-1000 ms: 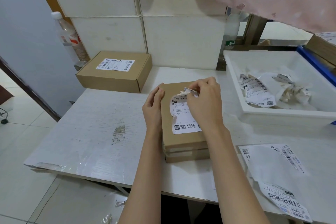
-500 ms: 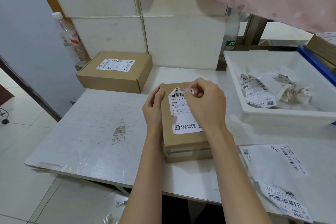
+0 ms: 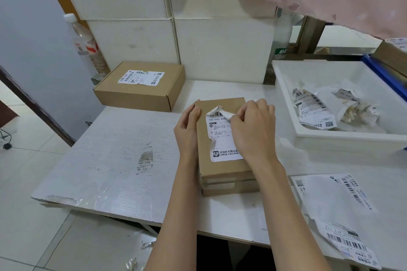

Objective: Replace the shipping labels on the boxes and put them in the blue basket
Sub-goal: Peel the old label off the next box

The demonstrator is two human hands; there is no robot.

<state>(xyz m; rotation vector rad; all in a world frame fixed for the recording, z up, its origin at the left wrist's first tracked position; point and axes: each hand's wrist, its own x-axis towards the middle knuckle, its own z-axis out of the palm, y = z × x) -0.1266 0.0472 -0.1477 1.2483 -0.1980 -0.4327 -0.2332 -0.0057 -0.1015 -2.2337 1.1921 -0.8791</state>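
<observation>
The right hand (image 3: 251, 130) has its fingers curled in tight, thumb and forefinger pinching the lifted top corner of the shipping label (image 3: 221, 136); that corner is folded back off the cardboard with its barcode strip crumpled, while the lower part of the label lies flat and stuck down. The left hand (image 3: 187, 132) lies against the left edge of the small box (image 3: 222, 169), fingers straight and close together along the side and the thumb tip on the top face. The box sits near the middle of the white table (image 3: 105, 160), its long side running away from the person, and it looks to be resting on a second flat box of the same size, though I cannot be sure it is separate.

Behind it to the left, well apart, stands a larger cardboard box (image 3: 138, 87) with a label on its lid, up against the white wall panels, and a plastic bottle (image 3: 84, 45) beside it. To the right sits a white tray (image 3: 330, 138) with crumpled, peeled labels inside. Just past the tray's far right corner shows the edge of the blue basket (image 3: 384, 72). On the table near the person's right forearm lie loose label sheets (image 3: 334, 202), one overlapping another.
</observation>
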